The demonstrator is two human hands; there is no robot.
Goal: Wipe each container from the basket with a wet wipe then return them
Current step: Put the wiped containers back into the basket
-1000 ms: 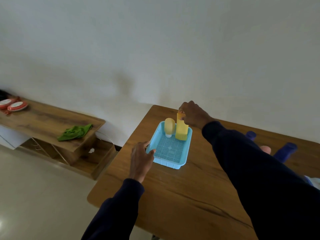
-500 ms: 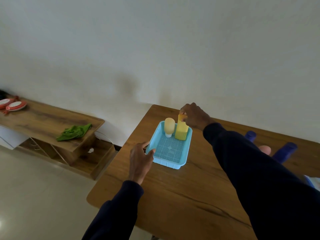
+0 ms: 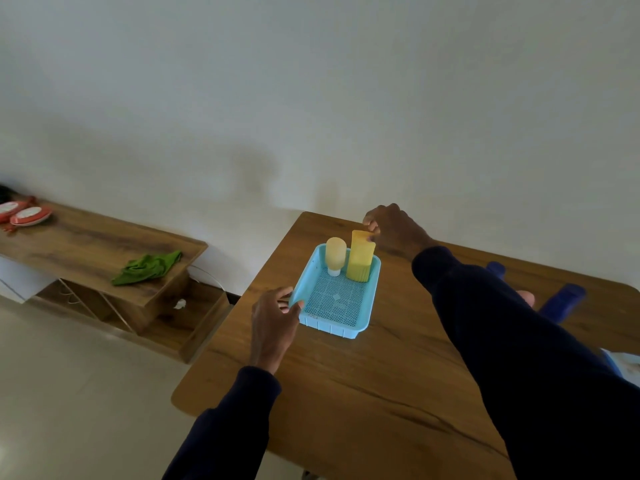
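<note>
Standing upright at the twelve o'clock end of the light blue basket (image 3: 329, 328) are two containers, just beside each other. The tall yellow container (image 3: 360, 263) is flat-sided with a ribbed base. At its nine o'clock, the pale yellow tube (image 3: 335, 256) is rounded on top and rests on its white cap. The basket has a perforated floor and sits on the wooden table (image 3: 381, 393). The right hand (image 3: 394, 230) pinches the tall container's top corner between thumb and fingertips. The left hand (image 3: 273, 317) grasps the basket's eight o'clock corner, thumb over the rim. Dark blue bottles (image 3: 561, 301) lie well apart at the basket's three o'clock.
</note>
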